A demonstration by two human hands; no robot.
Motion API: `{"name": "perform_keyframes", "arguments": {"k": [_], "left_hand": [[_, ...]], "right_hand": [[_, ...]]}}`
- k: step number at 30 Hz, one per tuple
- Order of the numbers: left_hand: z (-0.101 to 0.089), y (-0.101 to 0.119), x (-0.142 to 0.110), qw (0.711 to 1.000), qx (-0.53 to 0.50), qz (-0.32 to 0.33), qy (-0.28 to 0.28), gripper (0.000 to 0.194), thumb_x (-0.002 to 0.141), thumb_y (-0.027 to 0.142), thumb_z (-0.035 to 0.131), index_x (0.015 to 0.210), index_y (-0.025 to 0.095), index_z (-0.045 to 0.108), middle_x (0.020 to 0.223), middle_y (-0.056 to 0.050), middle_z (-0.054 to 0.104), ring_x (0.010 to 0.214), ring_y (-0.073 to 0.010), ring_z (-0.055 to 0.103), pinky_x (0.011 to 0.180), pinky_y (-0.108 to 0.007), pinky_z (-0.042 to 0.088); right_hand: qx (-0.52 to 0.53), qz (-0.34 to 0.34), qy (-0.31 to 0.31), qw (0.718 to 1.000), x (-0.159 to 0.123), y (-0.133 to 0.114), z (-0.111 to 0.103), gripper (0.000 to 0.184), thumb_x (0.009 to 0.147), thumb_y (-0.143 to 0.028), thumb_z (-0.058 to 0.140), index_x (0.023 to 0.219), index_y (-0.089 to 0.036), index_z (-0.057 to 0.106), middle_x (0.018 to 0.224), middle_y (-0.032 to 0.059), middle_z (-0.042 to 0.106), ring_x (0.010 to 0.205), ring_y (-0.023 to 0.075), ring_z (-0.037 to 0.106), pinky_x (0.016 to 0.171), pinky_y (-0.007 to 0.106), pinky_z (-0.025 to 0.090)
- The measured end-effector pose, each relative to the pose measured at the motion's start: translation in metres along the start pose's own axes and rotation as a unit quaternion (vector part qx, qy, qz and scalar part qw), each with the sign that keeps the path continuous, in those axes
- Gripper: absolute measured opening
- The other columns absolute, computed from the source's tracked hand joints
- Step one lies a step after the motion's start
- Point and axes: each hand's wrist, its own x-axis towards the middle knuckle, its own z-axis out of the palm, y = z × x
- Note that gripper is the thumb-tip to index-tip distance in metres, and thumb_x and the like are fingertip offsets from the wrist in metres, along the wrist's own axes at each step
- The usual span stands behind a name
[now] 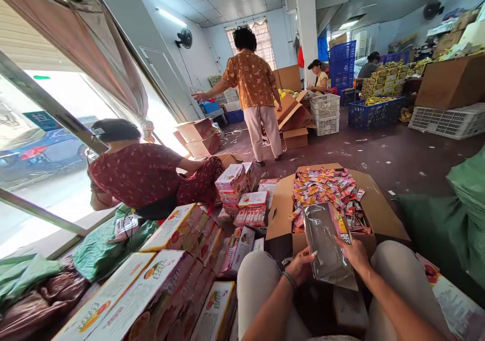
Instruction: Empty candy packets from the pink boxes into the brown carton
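Note:
My left hand (301,266) and my right hand (354,254) both grip a long clear plastic bag (326,242) held over my knees. The left hand pinches its left edge, the right hand holds its right edge near some small packets inside. Just beyond the bag stands an open cardboard box (382,209) heaped with several small colourful snack packets (326,187).
Printed cartons (166,280) lie stacked at my left, pink boxes (242,189) beyond them. A person in dark red (144,174) sits by the window. Another person (253,88) stands ahead near cardboard boxes. Green sacks (454,220) lie right. Crates (375,111) line the back.

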Motion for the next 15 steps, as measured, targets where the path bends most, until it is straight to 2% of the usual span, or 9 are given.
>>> {"name": "perform_keyframes", "arguments": {"k": [5,7,10,12,15], "left_hand": [[0.001,-0.001,0.001,1.0,0.002,-0.009,0.028,0.057,0.052,0.036,0.102,0.099,0.014,0.079,0.098,-0.01,0.08,0.097,-0.0271,0.075,0.104,-0.042,0.053],[0.001,-0.004,0.003,0.998,0.012,-0.015,0.058,0.052,0.056,0.035,0.099,0.098,0.012,0.08,0.095,-0.012,0.08,0.093,-0.0275,0.075,0.099,-0.041,0.054],[0.001,-0.009,0.005,0.994,0.031,-0.019,0.1,0.044,0.059,0.031,0.097,0.093,0.008,0.081,0.086,-0.013,0.079,0.082,-0.0257,0.073,0.086,-0.037,0.056],[0.002,-0.009,0.007,0.991,0.042,-0.018,0.127,0.04,0.06,0.027,0.096,0.091,0.008,0.081,0.081,-0.012,0.078,0.076,-0.0246,0.071,0.078,-0.036,0.055],[0.005,-0.006,0.007,0.985,0.055,-0.01,0.16,0.035,0.06,0.023,0.093,0.09,0.009,0.081,0.08,-0.012,0.079,0.071,-0.024,0.069,0.073,-0.035,0.054]], "right_hand": [[-0.019,0.012,-0.003,1.0,-0.001,0.002,-0.001,0.041,0.089,-0.052,0.064,0.063,-0.022,0.07,0.062,0.0097,0.07,0.065,0.0249,0.07,0.062,0.031,0.045],[-0.004,0.005,-0.022,1.0,-0.004,0.0,0.0,0.041,0.091,-0.052,0.063,0.068,-0.02,0.073,0.068,0.0118,0.075,0.069,0.0259,0.072,0.063,0.03,0.046],[0.005,-0.03,-0.06,0.998,-0.011,-0.004,0.003,0.039,0.095,-0.048,0.06,0.089,-0.016,0.081,0.087,0.0146,0.082,0.086,0.0291,0.077,0.07,0.03,0.049],[-0.03,-0.04,-0.071,0.996,-0.013,-0.006,0.005,0.039,0.099,-0.046,0.058,0.098,-0.015,0.083,0.096,0.0163,0.083,0.095,0.0305,0.079,0.074,0.029,0.049],[-0.105,-0.038,-0.055,0.992,-0.012,-0.005,0.007,0.034,0.101,-0.04,0.059,0.097,-0.017,0.083,0.097,0.0175,0.083,0.097,0.0301,0.08,0.073,0.028,0.048]]}}
